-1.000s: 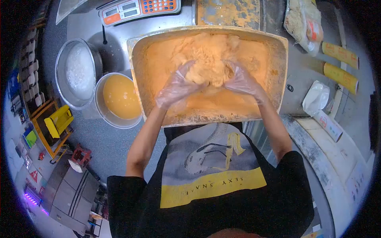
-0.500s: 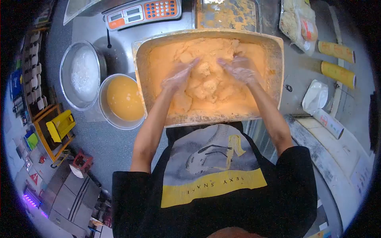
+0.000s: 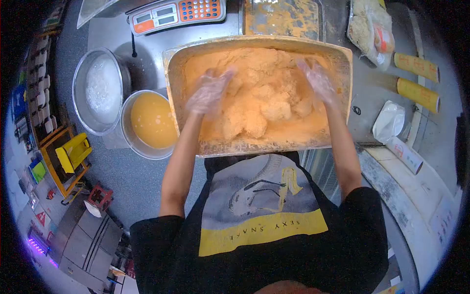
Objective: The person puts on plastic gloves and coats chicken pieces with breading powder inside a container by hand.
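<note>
A large rectangular tub (image 3: 174,93) holds loose orange breading powder (image 3: 249,117), with lumpy coated pieces (image 3: 276,109) heaped near the middle. My left hand (image 3: 208,93), in a clear plastic glove, is over the tub's left side. Its fingers are stretched apart and a little blurred, and nothing shows in them. On the right side, my right hand (image 3: 319,84) wears the same kind of glove. Its fingers extend toward the back beside the heap, open and holding nothing visible. Powder may be touching the fingertips; I cannot tell.
Left of the tub stand a pot of yellow-orange liquid (image 3: 152,120) and a metal bowl with whitish contents (image 3: 103,90). Behind are a digital scale (image 3: 178,17) and a crumb-covered tray (image 3: 283,19). Bagged food (image 3: 371,32), yellow tubes (image 3: 417,94) and a white bag (image 3: 389,121) lie at right.
Both hands have moved apart, from the heap toward the tub's sides. The orange heap has shifted, and coated lumps now lie nearer the front.
</note>
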Available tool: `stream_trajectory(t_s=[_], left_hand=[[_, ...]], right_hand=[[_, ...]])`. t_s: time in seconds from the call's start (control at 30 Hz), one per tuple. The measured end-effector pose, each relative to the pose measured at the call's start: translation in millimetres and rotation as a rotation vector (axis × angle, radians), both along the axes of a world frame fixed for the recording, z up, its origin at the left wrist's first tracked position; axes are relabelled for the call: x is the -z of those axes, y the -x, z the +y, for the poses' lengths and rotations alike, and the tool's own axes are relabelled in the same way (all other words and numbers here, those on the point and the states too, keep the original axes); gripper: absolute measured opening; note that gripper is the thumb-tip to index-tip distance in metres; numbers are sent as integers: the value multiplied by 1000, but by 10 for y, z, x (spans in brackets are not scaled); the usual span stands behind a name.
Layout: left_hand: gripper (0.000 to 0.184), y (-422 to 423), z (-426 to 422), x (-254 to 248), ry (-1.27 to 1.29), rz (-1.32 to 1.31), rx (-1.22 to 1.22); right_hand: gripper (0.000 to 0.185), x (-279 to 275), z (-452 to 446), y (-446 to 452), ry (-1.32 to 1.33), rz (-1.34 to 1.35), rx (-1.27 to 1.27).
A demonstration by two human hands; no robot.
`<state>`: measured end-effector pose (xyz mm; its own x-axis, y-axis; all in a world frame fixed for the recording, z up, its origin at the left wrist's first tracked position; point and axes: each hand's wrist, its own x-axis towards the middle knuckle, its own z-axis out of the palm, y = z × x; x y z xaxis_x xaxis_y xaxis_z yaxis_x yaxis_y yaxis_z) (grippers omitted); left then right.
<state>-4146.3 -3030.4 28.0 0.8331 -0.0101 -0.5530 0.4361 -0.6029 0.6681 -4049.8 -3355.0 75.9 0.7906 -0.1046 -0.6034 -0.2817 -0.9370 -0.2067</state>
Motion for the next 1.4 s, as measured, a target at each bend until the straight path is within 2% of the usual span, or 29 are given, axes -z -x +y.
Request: stream_trajectory(t_s=[0.07,0.1,0.13,0.2,0.23,0.27,0.33,0.4,0.43,0.47,0.5,0.57,0.6,0.67,0.73,0.8,0.83,0.87,0.9,0.93,1.0,1.03,1.07,1.1,1.2,1.23,1.3,1.33,1.4], left_hand=[[94,-206,-170,170,-75,-137,38],[94,-283,-309,72,-97,-136,56],[93,-360,-449,-26,-120,-135,75],[87,-540,-615,-617,92,294,-58],[87,-432,-663,-442,95,297,-57],[84,-290,-727,-136,326,97,-84],[81,-220,-680,-157,550,-105,-113],[76,-171,-376,-753,165,48,260],[75,-188,-239,-959,41,99,394],[73,-200,-144,-1056,-12,170,256],[71,-184,-82,-1096,-68,236,114],[69,-44,-26,-1009,-68,222,178],[67,64,-14,-910,-71,209,244],[64,311,-17,-685,-73,198,378],[62,412,-62,-564,-72,198,442],[87,482,-179,-413,88,302,129],[97,534,-241,-342,142,337,22],[93,551,-286,-253,473,360,-20],[89,545,-314,-206,803,381,-61],[89,464,-358,-231,799,380,-63],[66,345,-461,-298,747,409,-81],[66,300,-497,-320,746,406,-80],[69,257,-530,-339,832,439,-211],[73,221,-540,-343,917,472,-343],[71,191,-519,-194,984,331,-377],[70,132,-523,-337,1008,286,-389],[62,24,-535,-650,950,103,-397],[62,33,-496,-669,950,93,-392],[56,128,-335,-715,1179,163,-182]], right_hand=[[73,346,24,-68,-667,-167,-105],[73,450,70,-47,-668,-171,-110],[70,550,174,12,-890,-131,3],[67,548,397,82,-1108,-85,122],[68,384,505,95,-851,57,53],[69,178,549,52,-591,189,-20],[75,-655,572,46,-477,278,-137],[81,-870,458,163,-367,383,-242],[81,-835,258,224,-508,182,-104],[80,-793,84,286,-637,-21,35],[80,-724,-28,305,-633,-15,37],[79,-556,-163,279,27,131,-37],[79,-513,-176,325,28,124,-35],[82,-436,-185,499,-259,341,-74],[82,-310,-151,597,-245,339,-81],[81,-150,-107,723,-230,338,-91],[77,-82,-81,830,-512,354,27],[74,-18,-52,870,-796,359,143],[74,-88,51,821,-799,365,143],[69,-225,174,704,-821,426,63],[65,-129,229,679,-845,492,-7],[63,154,210,701,-909,517,-5],[62,308,199,686,-971,542,-4],[62,293,226,637,-973,538,-6],[52,302,253,565,-918,518,32],[47,291,192,530,-1094,391,94],[43,175,81,529,-1261,257,158],[43,-142,107,401,-1171,233,21],[45,-275,25,400,-1079,203,-102]])
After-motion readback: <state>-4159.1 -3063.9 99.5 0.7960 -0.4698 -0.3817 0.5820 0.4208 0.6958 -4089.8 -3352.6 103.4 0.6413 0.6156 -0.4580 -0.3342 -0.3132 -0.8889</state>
